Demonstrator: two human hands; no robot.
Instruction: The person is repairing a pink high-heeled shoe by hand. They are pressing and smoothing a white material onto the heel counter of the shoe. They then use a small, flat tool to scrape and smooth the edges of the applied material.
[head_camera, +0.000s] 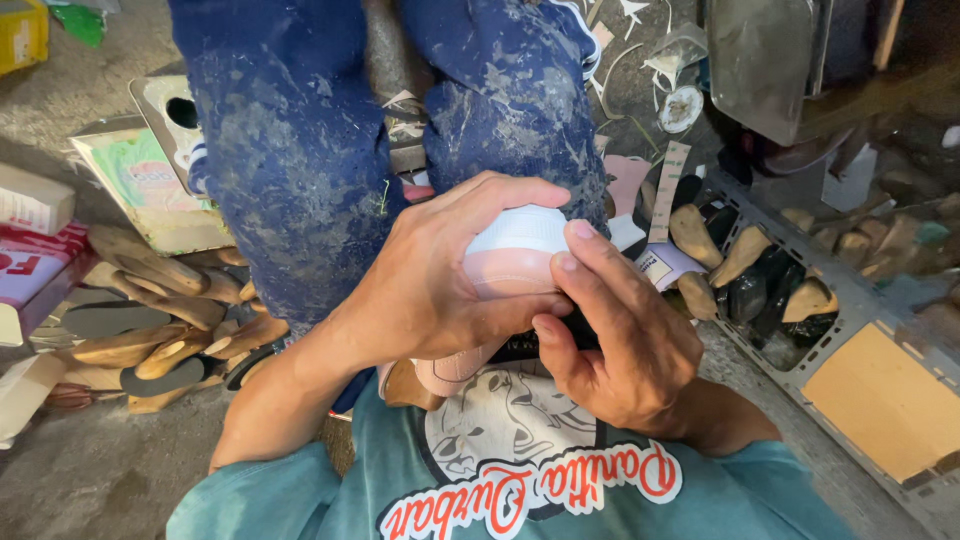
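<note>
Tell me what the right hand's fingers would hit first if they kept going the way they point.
The right hand points its fingers up and left, already touching the pink-and-white shoe. Past it they would likely meet the left hand wrapped over the shoe, though depth is unclear.

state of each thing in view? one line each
left hand: wrapped over the shoe, gripping
right hand: fingertips pressing the shoe's upper
shoe: pink and white, held in the lap, partly hidden
sole pile: loose heap on the floor
rack: shoe forms lying in it
</note>
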